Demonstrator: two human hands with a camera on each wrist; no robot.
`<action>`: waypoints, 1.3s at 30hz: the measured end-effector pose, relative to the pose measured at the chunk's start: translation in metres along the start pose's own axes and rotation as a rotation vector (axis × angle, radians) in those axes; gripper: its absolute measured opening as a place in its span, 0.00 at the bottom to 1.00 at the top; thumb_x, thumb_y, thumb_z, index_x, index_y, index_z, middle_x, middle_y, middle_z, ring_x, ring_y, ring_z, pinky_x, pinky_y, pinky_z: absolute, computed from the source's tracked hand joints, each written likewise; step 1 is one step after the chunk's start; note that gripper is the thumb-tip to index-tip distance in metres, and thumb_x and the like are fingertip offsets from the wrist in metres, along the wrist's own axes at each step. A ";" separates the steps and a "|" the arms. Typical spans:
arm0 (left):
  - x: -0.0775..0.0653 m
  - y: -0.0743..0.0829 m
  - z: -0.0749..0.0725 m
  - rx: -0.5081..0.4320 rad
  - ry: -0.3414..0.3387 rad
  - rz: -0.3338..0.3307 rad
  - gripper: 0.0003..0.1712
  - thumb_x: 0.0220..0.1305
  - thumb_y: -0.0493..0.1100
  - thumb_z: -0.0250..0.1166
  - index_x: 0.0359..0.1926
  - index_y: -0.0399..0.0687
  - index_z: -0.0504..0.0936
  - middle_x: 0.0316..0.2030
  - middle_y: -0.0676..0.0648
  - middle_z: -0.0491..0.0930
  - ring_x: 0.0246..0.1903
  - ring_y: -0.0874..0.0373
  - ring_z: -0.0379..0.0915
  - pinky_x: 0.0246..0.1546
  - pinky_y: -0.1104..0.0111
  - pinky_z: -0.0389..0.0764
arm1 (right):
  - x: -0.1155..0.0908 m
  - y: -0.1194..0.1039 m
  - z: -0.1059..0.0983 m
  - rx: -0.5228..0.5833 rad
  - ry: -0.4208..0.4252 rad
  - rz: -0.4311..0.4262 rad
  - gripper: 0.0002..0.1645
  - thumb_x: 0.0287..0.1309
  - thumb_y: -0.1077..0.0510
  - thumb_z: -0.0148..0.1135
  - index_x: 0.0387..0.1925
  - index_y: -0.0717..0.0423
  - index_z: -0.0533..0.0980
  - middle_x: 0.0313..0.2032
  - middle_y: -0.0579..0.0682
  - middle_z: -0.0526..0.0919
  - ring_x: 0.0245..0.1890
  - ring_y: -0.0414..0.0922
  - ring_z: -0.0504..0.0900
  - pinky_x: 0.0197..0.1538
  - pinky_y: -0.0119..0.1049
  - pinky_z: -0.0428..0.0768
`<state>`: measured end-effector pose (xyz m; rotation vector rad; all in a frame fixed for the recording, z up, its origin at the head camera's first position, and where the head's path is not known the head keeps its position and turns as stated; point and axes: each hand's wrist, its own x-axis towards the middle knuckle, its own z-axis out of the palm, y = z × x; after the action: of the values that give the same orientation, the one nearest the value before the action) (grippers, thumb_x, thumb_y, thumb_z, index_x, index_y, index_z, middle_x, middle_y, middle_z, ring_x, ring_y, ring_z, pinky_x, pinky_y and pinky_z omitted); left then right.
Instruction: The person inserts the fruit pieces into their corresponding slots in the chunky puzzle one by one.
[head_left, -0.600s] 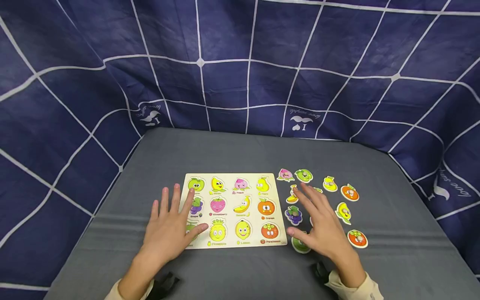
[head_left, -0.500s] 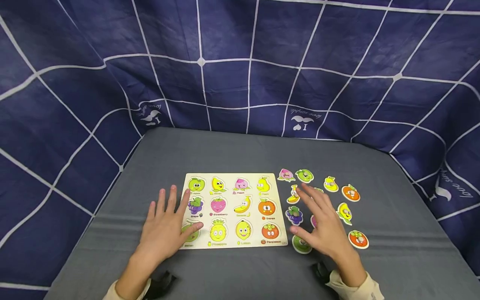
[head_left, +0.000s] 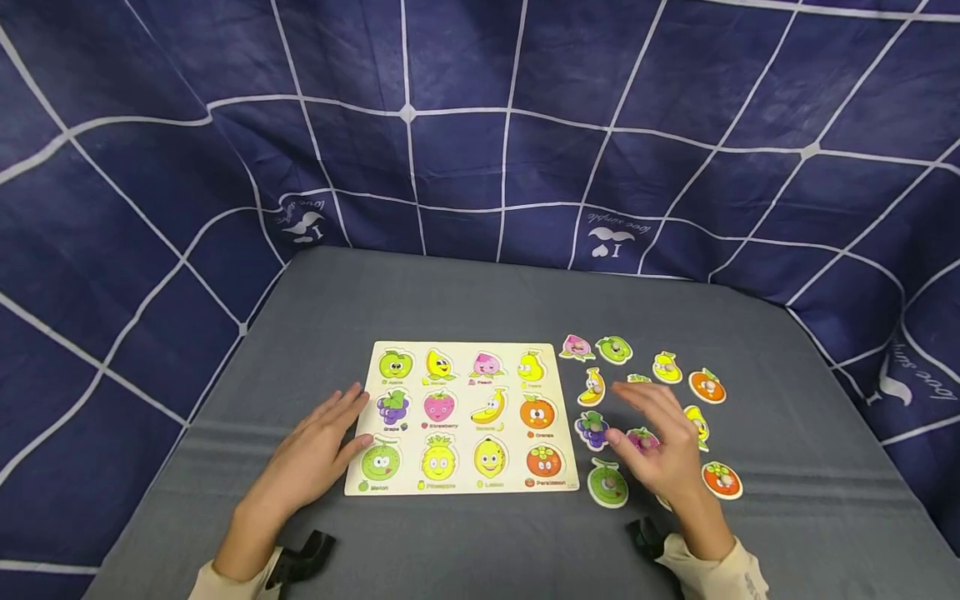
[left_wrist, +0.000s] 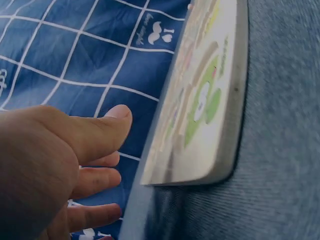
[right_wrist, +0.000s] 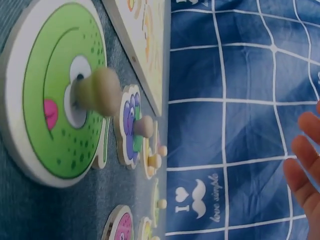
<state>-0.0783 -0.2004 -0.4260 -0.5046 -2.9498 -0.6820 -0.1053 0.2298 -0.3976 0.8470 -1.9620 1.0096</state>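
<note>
The fruit board point(head_left: 464, 454) lies flat on the gray bench point(head_left: 465, 542), loose fruit pieces point(head_left: 592, 431) scattered to its right. By its left edge is the left hand point(head_left: 309, 454) — fingers relaxed, thumb apart. The right hand point(head_left: 662, 446) hovers among the pieces — thumb and fingers apart too.

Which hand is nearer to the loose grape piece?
Right. The right hand is just to the right of the loose grape piece; the left hand is across the board, at its left edge.
</note>
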 end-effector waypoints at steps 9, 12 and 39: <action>0.000 -0.009 0.007 -0.027 -0.056 0.002 0.35 0.63 0.41 0.69 0.67 0.32 0.70 0.68 0.33 0.64 0.66 0.27 0.57 0.61 0.36 0.61 | 0.009 -0.007 -0.004 0.027 0.073 0.030 0.33 0.62 0.45 0.66 0.34 0.79 0.80 0.32 0.70 0.81 0.43 0.45 0.81 0.55 0.28 0.73; 0.000 -0.011 0.008 -0.037 -0.077 -0.012 0.34 0.63 0.42 0.69 0.67 0.33 0.71 0.69 0.34 0.64 0.66 0.27 0.56 0.60 0.33 0.59 | 0.004 0.003 -0.005 0.021 0.102 0.019 0.32 0.61 0.45 0.67 0.33 0.78 0.80 0.32 0.71 0.81 0.42 0.45 0.81 0.53 0.28 0.74; -0.006 -0.018 0.012 -0.078 -0.100 -0.005 0.33 0.64 0.36 0.66 0.69 0.34 0.68 0.70 0.36 0.62 0.67 0.26 0.52 0.59 0.30 0.54 | 0.025 0.027 -0.024 -0.025 0.061 0.155 0.14 0.37 0.77 0.65 0.33 0.79 0.80 0.31 0.72 0.81 0.36 0.32 0.78 0.39 0.24 0.74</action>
<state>-0.0783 -0.2122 -0.4447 -0.5530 -3.0276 -0.7984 -0.1313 0.2578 -0.3760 0.6512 -2.0074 1.0849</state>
